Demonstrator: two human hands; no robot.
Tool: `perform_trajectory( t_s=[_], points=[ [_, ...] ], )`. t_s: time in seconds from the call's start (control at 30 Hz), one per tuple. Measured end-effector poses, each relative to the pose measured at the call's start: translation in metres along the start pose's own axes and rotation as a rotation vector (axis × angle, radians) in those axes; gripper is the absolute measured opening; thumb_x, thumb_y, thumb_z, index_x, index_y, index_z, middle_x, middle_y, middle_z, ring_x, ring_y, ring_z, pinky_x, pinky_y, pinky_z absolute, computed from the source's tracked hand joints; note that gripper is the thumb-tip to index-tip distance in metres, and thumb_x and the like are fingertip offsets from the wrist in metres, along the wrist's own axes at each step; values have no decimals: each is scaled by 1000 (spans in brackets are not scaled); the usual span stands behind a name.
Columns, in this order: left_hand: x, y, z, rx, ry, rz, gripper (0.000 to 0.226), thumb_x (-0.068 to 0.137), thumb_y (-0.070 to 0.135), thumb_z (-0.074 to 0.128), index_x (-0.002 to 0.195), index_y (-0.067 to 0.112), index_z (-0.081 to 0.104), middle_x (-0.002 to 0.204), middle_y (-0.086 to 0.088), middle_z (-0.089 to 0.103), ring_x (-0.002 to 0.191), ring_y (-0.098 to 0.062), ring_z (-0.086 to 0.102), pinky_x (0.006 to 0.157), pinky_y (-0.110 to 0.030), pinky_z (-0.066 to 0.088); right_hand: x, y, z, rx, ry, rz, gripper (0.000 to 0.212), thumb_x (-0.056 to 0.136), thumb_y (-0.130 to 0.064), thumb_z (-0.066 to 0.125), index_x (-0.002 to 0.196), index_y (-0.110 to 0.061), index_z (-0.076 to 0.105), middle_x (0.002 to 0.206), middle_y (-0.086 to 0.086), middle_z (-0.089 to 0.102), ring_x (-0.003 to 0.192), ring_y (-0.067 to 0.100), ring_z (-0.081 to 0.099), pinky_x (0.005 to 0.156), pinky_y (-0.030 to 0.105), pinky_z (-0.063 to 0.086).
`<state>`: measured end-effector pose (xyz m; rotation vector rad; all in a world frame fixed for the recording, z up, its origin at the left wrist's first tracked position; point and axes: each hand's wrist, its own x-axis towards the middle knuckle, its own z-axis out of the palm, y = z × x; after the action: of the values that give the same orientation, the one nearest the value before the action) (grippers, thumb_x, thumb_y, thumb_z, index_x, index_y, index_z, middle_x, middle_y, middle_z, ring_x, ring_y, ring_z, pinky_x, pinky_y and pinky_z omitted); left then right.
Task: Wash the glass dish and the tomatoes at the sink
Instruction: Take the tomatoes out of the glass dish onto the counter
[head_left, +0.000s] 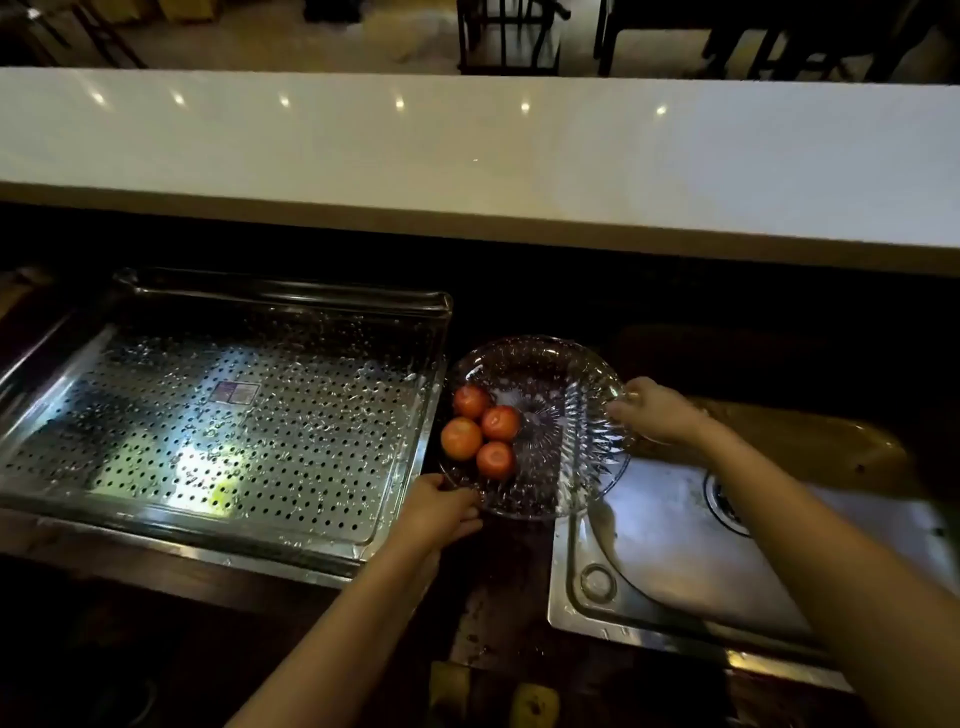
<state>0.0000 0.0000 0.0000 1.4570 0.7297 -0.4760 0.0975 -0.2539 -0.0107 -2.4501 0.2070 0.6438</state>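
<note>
A round cut-glass dish (566, 395) hangs between the perforated tray and the sink, tilted down toward its left. Several red tomatoes (480, 428) lie bunched in the dish's left part. My left hand (441, 512) grips the dish's near-left rim. My right hand (657, 410) holds the far-right rim, fingers curled over the edge. The dish's right edge overhangs the steel sink (670, 535).
A wet perforated steel tray (223, 415) fills the left. The sink drain (727, 499) lies at the right, partly behind my right forearm. A white counter (467, 150) runs across the back. Yellow sponges (535, 704) sit at the near edge on the dark worktop.
</note>
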Motion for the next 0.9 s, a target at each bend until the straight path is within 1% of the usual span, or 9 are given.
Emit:
perform_trajectory(
  t_s=[0.07,0.1,0.13,0.2,0.27,0.4,0.53,0.63,0.9],
  points=[
    [7,-2,3,6,77,29,32,88,-6,51,71,19,39,69,-8,53,56,-13,55,43,-17,52,2,-1,5,77,69,-32,28,97,-31,45,96,-5,55,79,12,59,74,24,58,65,29,42],
    [10,-3,5,16,100,34,31,87,-5,52,72,20,40,70,-7,53,54,-11,56,43,-18,52,5,-1,9,121,88,-50,33,98,-30,42,77,-7,53,63,7,53,59,21,53,56,26,38],
    [14,-5,8,23,116,46,27,86,-4,54,75,18,43,72,-6,55,57,-12,56,46,-22,52,6,-2,14,161,102,-34,38,99,-28,39,69,-7,48,55,5,48,49,18,48,50,26,36],
    [20,-9,12,29,130,63,20,85,-1,55,93,14,46,85,-9,58,73,-19,58,57,-29,52,10,-1,23,279,136,-20,36,100,-28,35,73,-7,44,56,5,47,47,17,46,46,26,36],
    [25,-12,15,23,143,84,30,86,-4,51,107,14,40,96,-14,57,82,-24,59,64,-33,51,11,-1,30,315,201,-38,36,101,-26,33,70,-10,40,58,5,46,50,16,46,48,27,35],
    [31,-15,18,-14,179,105,38,86,-12,44,111,15,36,84,-6,52,68,-16,57,50,-24,49,12,3,41,444,292,-89,36,101,-19,33,65,-15,38,60,4,45,53,17,44,58,34,38],
    [34,-20,18,-24,202,103,44,88,-14,41,127,6,36,82,-5,49,64,-15,56,44,-19,51,11,7,44,535,302,-101,36,100,-19,34,66,-15,42,61,5,47,52,16,42,52,29,34],
    [33,-22,20,-35,212,92,45,88,-15,43,129,2,35,83,-7,48,65,-17,56,49,-25,54,9,13,43,563,310,-118,35,101,-19,34,68,-17,44,60,5,49,50,15,43,49,25,36],
    [26,-26,24,-8,171,142,43,88,-11,47,127,4,36,86,-6,52,68,-17,60,54,-25,53,2,33,42,638,329,-126,33,101,-22,34,72,-16,48,56,4,50,45,14,43,38,13,36]
  ],
)
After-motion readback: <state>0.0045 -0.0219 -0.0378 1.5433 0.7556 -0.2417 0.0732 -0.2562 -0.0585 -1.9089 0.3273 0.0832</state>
